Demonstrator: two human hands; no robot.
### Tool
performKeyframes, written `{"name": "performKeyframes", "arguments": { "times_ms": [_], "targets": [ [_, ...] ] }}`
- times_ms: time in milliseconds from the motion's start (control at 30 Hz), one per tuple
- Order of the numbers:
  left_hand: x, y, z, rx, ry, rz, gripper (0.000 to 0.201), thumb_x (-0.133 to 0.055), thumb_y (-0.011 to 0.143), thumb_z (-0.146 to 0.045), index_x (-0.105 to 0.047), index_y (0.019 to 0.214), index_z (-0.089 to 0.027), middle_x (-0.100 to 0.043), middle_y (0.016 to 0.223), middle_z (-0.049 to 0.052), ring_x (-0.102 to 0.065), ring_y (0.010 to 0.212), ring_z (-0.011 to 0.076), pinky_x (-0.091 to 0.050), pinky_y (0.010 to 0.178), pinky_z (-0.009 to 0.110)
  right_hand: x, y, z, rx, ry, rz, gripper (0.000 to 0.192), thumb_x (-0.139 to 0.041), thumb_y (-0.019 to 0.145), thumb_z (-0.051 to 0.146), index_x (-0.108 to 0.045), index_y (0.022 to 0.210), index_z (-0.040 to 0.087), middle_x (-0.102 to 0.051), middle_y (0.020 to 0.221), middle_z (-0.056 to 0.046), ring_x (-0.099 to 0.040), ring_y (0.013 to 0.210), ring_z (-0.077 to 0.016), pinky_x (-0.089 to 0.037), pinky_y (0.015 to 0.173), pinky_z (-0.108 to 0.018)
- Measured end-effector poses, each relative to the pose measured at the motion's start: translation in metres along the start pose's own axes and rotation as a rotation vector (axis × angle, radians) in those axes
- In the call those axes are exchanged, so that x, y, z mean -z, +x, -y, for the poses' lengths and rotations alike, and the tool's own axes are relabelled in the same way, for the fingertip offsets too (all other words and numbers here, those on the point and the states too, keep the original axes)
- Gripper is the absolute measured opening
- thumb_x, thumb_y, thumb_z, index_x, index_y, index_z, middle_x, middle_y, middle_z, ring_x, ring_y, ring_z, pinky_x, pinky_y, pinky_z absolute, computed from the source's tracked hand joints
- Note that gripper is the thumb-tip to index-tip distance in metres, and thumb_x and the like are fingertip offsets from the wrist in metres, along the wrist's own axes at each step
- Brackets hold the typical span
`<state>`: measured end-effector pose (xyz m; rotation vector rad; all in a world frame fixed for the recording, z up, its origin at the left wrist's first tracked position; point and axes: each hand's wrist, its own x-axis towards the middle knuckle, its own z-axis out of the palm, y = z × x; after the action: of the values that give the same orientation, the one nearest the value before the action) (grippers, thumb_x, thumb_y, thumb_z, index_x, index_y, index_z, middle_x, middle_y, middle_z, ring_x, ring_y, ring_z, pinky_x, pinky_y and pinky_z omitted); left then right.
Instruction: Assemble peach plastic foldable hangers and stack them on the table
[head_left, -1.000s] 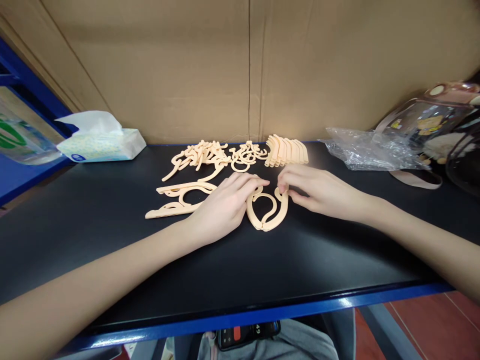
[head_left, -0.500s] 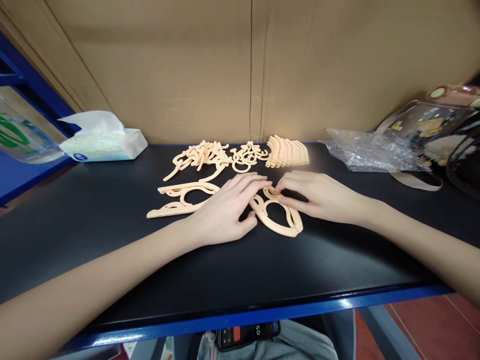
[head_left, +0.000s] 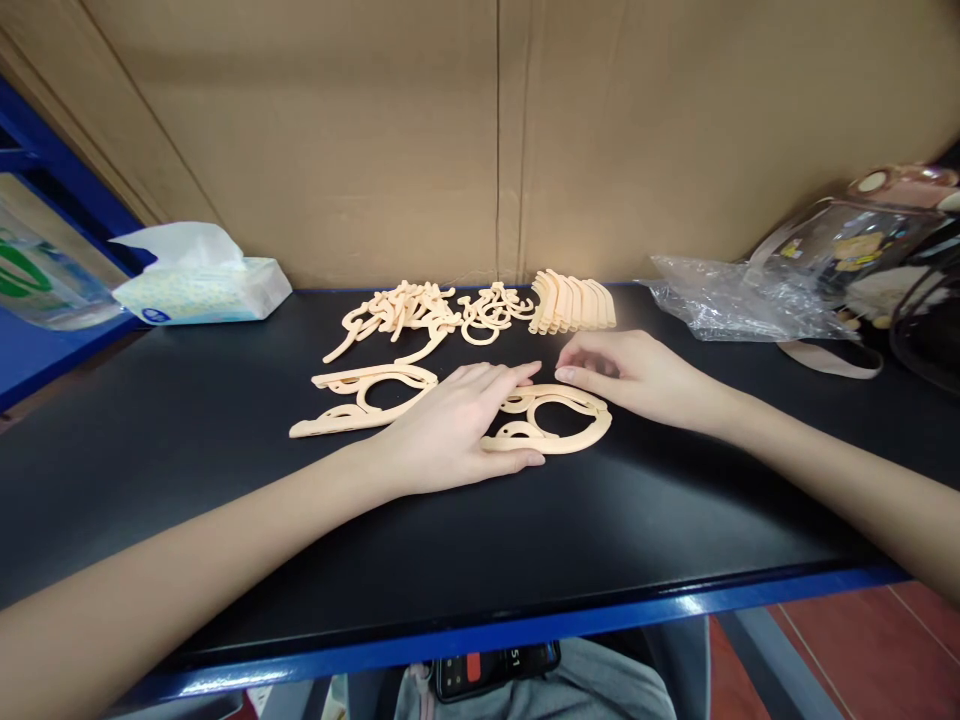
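Observation:
My left hand (head_left: 450, 430) lies over one end of a cream plastic folding hanger (head_left: 592, 435), its thumb along the near side and its fingers along the far side. The palm hides that end. Just beyond the hanger's upper right edge is my right hand (head_left: 626, 375), fingers loosely curled and apart from the thumb, with nothing seen between them. A second folded hanger (head_left: 341, 428) lies flat to the left, partly behind my left hand.
Along the back lie a pile of hanger arms (head_left: 401, 310), a heap of small hooks (head_left: 491, 315) and a neat row of curved pieces (head_left: 574, 303). A tissue pack (head_left: 217, 290) stands left; a clear plastic bag (head_left: 720, 300) and a transparent bag (head_left: 847, 245) sit right.
The hanger under my left hand has turned to lie nearly level, and the left thumb has stretched along its near side. My right hand has come off the hanger.

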<state>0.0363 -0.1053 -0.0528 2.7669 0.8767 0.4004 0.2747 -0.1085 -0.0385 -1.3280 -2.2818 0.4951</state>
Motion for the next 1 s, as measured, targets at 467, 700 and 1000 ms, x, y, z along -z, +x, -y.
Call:
{"name": "performKeyframes", "arguments": {
  "times_ms": [467,700,1000],
  "targets": [
    [0.0061,0.0005,0.0017,-0.083,0.053,-0.229,0.064,-0.063,0.082,-0.043,-0.038,0.136,-0.018,-0.045,0.136,0.012,-0.044,0.125,0.0269,-0.037,0.106,0.041,0.0087,0.0035,0.0012,-0.262,0.558,0.181,0.037,-0.065,0.074,0.051,-0.064,0.074,0.014,-0.052,0.067,0.001,-0.041,0.063,-0.0106,-0.030,0.058,-0.026],
    [0.0042,0.0009,0.0012,-0.069,0.023,-0.211,0.065,-0.064,0.082,-0.042,-0.039,0.136,-0.017,-0.045,0.136,0.013,-0.043,0.126,0.0268,-0.037,0.106,0.042,0.0067,0.0038,-0.0003,-0.291,0.608,0.174,0.035,-0.069,0.072,0.049,-0.065,0.069,0.014,-0.053,0.064,0.002,-0.039,0.061,-0.0101,-0.028,0.059,-0.027],
    [0.0055,-0.0004,0.0007,-0.044,0.023,-0.180,0.066,-0.062,0.083,-0.045,-0.038,0.137,-0.015,-0.043,0.137,0.012,-0.043,0.126,0.0251,-0.037,0.107,0.039,0.0069,0.0035,0.0009,-0.306,0.619,0.172,0.035,-0.070,0.071,0.048,-0.068,0.072,0.014,-0.056,0.066,0.002,-0.041,0.063,-0.0102,-0.029,0.061,-0.027]
  ]
}}
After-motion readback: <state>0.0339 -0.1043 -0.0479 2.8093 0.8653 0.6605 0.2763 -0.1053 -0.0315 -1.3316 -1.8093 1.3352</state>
